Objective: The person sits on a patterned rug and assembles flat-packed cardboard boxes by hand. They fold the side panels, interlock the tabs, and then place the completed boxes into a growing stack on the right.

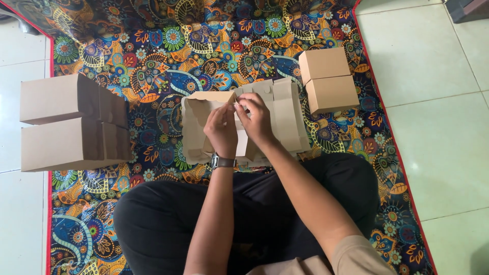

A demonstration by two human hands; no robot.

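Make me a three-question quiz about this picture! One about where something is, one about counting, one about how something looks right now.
1. Where do the two small closed boxes sit?
A. On the person's right
B. On the lap
C. On the bare tiles

2. How many hands touch the half-folded cardboard box?
A. None
B. One
C. Two

3. The cardboard in the hands is
A. taped shut
B. open, flaps still loose
C. crushed flat

Answers: 1 A, they rest on the patterned mat at the right. 2 C, left hand and right hand both pinch it. 3 B, its flaps stand unfolded.
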